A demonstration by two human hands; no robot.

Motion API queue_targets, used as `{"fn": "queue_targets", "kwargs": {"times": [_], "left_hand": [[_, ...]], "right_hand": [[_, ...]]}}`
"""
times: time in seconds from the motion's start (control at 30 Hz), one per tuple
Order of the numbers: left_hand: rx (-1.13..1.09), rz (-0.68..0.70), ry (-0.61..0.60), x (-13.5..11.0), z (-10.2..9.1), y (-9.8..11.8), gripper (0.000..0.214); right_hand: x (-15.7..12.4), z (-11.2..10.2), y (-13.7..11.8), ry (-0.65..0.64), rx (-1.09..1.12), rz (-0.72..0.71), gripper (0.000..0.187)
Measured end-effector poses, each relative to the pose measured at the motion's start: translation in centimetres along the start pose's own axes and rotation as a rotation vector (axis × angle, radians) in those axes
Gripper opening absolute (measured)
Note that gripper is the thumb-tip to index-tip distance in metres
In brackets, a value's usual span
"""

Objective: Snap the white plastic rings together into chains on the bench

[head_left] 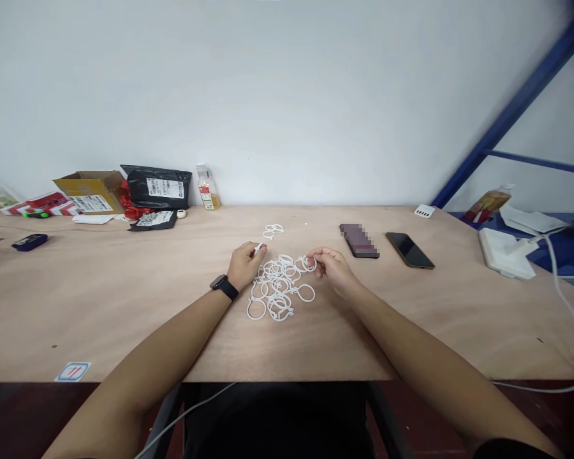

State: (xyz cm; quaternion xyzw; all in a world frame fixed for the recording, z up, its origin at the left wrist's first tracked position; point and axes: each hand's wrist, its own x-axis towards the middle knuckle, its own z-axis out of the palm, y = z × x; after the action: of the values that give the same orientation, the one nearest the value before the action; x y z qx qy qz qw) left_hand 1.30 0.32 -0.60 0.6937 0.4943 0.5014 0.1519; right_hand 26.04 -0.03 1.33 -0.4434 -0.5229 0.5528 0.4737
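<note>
the left hand (pixel 245 264) pinches a white ring (pixel 259 247) between its fingertips; the right hand (pixel 332 266) pinches another at the edge of the pile of rings (pixel 278 287) (thin, white, tangled) mid-table (pixel 124 299), between both hands.

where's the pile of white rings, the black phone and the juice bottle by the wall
pile of white rings (pixel 278 285): head view, middle of the heap
black phone (pixel 410 250): head view, centre of its screen
juice bottle (pixel 207 189): head view, on its label
</note>
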Motion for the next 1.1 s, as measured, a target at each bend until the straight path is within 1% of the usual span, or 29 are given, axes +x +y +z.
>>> {"fn": "queue_targets", "kwargs": {"times": [0.03,0.27,0.4,0.5,0.63,0.73,0.83,0.9,0.97,1.03,1.1], "left_hand": [[-0.009,-0.003,0.000,0.0,0.0,0.0,0.021],[-0.081,0.043,-0.014,-0.1,-0.4,0.1,0.032],[-0.047,0.014,-0.010,0.0,-0.2,-0.1,0.031],[-0.020,-0.002,-0.013,0.0,0.0,-0.4,0.032],[-0.044,0.027,-0.015,0.0,0.0,-0.5,0.035],[-0.060,0.036,-0.026,0.1,-0.1,-0.4,0.036],[-0.043,0.023,-0.033,0.1,-0.1,-0.3,0.036],[-0.029,0.027,-0.042,0.1,-0.1,-0.3,0.036],[-0.019,0.040,-0.055,0.1,-0.1,-0.2,0.037],[-0.008,0.046,-0.067,0.1,-0.1,0.0,0.037],[0.009,0.039,-0.079,0.0,0.0,0.0,0.036]], "right_hand": [[0.0,0.0,-0.1,0.001,-0.006,-0.002,0.018],[-0.3,0.0,-0.3,0.004,-0.061,-0.034,0.022],[-0.1,-0.3,-0.4,0.009,-0.071,-0.055,0.021],[0.1,-0.6,-0.4,0.037,-0.073,-0.075,0.018],[0.1,-0.8,-0.1,0.083,-0.134,-0.157,0.017],[-0.3,-0.7,0.2,0.051,-0.316,-0.274,0.027],[-0.9,-0.2,0.1,-0.005,-0.633,-0.357,0.039],[-1.1,0.1,-0.2,-0.041,-0.845,-0.398,0.039],[-1.1,0.2,-0.5,-0.060,-0.994,-0.451,0.036],[-0.6,0.2,-0.7,-0.060,-1.075,-0.493,0.036],[0.4,0.0,-0.8,-0.054,-1.120,-0.512,0.036]]}}
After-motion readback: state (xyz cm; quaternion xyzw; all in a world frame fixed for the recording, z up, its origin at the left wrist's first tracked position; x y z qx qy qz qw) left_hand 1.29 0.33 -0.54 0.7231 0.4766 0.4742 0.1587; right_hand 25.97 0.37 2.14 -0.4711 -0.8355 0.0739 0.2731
